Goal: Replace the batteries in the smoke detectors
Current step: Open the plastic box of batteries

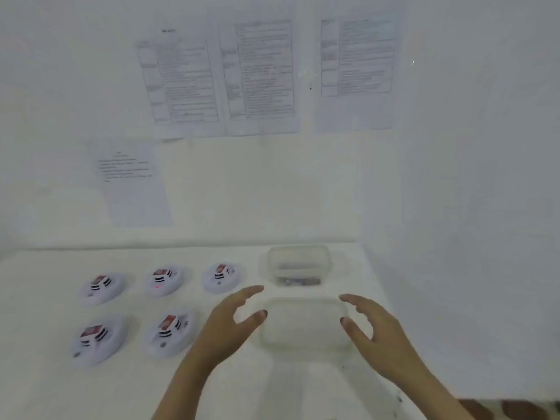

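Smoke detectors (169, 336): five in two rows on the table (45, 283), left of both hands and untouched.
Left hand (233, 316): grip wide open, empty, beside the near clear container's (304, 324) left edge.
Right hand (372, 325): grip open, empty, at its right edge.
Contact: cannot tell.

A gap separates detectors (169, 334) from tubs (303, 302) (wall (454, 237) hems right).

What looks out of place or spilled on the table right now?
Nothing looks spilled or damaged. The five smoke detectors lie in two neat rows; only the back middle detector shows a small red light. Neither the far container nor the near container looks tipped. Blur would hide fine damage.
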### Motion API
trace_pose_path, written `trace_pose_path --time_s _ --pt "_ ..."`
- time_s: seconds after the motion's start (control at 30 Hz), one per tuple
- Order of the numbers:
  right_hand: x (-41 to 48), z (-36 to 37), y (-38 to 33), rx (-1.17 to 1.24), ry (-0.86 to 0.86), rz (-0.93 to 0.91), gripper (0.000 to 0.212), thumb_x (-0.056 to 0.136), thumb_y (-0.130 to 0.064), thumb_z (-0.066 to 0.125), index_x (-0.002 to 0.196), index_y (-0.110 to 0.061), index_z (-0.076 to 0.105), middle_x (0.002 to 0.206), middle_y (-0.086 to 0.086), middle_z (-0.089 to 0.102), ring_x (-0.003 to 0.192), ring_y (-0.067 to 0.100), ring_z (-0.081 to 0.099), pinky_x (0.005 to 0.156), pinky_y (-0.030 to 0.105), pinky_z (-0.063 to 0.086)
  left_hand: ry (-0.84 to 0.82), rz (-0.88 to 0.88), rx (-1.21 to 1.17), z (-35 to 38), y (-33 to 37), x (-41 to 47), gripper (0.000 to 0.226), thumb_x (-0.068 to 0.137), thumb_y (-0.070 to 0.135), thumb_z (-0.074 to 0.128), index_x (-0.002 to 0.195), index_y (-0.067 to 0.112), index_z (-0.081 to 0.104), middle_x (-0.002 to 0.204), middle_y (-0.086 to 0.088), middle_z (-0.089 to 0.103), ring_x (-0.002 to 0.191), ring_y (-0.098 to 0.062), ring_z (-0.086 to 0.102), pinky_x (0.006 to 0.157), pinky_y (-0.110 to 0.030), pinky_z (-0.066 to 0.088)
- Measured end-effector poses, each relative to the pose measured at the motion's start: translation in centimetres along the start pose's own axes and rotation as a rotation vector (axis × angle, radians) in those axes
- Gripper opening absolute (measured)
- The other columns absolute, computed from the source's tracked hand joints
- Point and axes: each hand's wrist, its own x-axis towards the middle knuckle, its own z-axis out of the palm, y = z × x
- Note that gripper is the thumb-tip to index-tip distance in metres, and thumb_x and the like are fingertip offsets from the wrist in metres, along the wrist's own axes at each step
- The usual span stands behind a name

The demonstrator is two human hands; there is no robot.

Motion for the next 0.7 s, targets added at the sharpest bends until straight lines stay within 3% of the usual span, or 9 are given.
trace_pose_path --time_s 0.13,0.27,0.4,0.53,0.7 --pt "-1.4 1.1 0.7 0.072 -0.083 0.15 0.03 0.095 -0.032 0.051 0.119 -0.048 0.043 0.123 -0.027 0.042 0.116 0.001 0.044 0.097 0.016 0.032 -0.074 -0.17 -0.147 1.3 -1.9 -1.3 0.031 0.093 0.024 0.063 0.109 0.05 0.057 0.124 0.017 0.059 0.115 -0.004 0.053 0.094 -0.023 0.039" --pt "-1.1 1.7 0.7 0.221 -0.076 0.272 0.024 0.096 -0.026 0.051 0.111 -0.045 0.052 0.112 -0.022 0.053 0.097 0.002 0.055 0.074 0.005 0.04 -0.068 -0.266 -0.469 2.3 -1.9 -1.9 0.022 0.089 0.027 0.067 0.109 0.035 0.067 0.099 0.007 0.075 0.098 -0.01 0.067 0.077 -0.017 0.05" --pt "-0.8 2.0 1.0 0.367 -0.036 0.374 0.026 0.096 -0.02 0.051 0.103 -0.044 0.059 0.106 -0.002 0.064 0.094 0.012 0.06 0.081 0.027 0.05 -0.006 -0.319 -0.527 2.9 -2.2 -1.7 0.024 0.097 0.009 0.056 0.111 0.025 0.068 0.094 0.003 0.072 0.085 -0.014 0.066 0.072 -0.022 0.054" --pt "0.0 1.6 1.2 0.493 -0.054 0.456 0.026 0.094 -0.011 0.053 0.108 -0.03 0.066 0.1 0.008 0.064 0.085 0.018 0.059 0.07 0.022 0.048 -0.033 -0.344 -0.616 3.1 -2.3 -1.1 0.025 0.096 0.003 0.054 0.109 0.019 0.068 0.091 -0.004 0.066 0.082 -0.017 0.06 0.075 -0.027 0.051" --pt "1.0 1.0 2.1 0.703 -0.186 0.574 0.031 0.087 -0.002 0.057 0.107 -0.021 0.071 0.091 0.01 0.058 0.081 0.024 0.05 0.073 0.029 0.048 -0.113 -0.404 -0.788 2.5 -2.8 -0.2 0.026 0.086 -0.003 0.061 0.109 0.008 0.067 0.091 -0.008 0.071 0.083 -0.024 0.061 0.079 -0.032 0.053"
